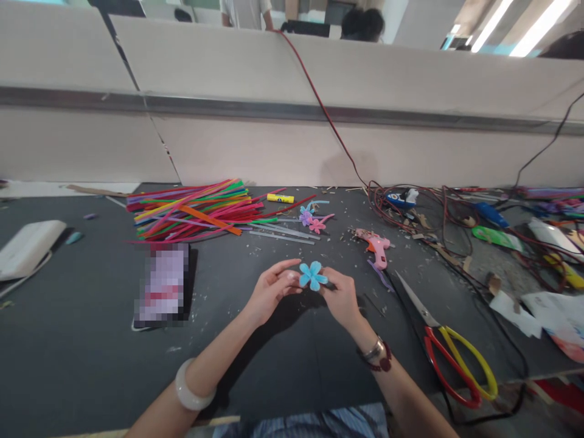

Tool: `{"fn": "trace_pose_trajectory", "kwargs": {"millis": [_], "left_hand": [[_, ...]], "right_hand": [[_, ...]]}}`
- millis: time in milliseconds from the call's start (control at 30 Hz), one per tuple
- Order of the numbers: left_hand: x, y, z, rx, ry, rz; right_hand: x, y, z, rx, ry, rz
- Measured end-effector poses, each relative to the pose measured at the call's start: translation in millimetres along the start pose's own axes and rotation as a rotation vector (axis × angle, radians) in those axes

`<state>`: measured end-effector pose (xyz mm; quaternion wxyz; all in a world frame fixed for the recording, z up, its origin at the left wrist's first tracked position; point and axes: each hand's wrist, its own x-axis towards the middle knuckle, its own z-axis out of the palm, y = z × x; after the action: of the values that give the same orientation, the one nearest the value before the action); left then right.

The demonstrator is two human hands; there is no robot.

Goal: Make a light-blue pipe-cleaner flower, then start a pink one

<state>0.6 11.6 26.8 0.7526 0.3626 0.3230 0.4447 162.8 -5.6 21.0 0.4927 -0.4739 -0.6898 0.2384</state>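
A light blue flower with five fuzzy petals is held up between my hands over the dark table. My right hand is closed on it from the right, its fingers partly behind the petals. From the left, my left hand reaches the flower with bent fingers, the index finger stretched above; its fingertips are at the petal edge. Beyond the hands lie a purple flower and a pink flower on fuzzy stems.
Colourful pipe cleaners lie at the back left, above a phone. A yellow tube is behind. To the right are a pink glue gun, large scissors and tangled red cables. A white box sits far left.
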Motion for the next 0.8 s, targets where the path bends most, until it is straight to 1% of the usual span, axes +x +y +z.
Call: {"fn": "trace_pose_trajectory", "kwargs": {"millis": [133,267,467,633,800], "left_hand": [[0.3,-0.9,0.8,-0.013,-0.013,-0.024],[0.7,-6.7,0.6,0.014,0.001,-0.053],[1.8,-11.5,-1.3,0.044,0.015,-0.089],[1.4,-9.5,-2.0,0.008,-0.022,-0.107],[1.0,-8.5,-1.9,-0.008,-0.013,-0.160]], "right_hand": [[1.2,7.3,-5.5,-0.033,0.027,0.022],[-0.9,13.2,-3.8,-0.043,0.007,0.022],[-3.8,10.7,0.4,-0.038,-0.061,-0.046],[-5.1,9.0,0.0,-0.033,-0.075,-0.073],[-7.0,8.2,0.0,-0.021,-0.108,-0.091]]}}
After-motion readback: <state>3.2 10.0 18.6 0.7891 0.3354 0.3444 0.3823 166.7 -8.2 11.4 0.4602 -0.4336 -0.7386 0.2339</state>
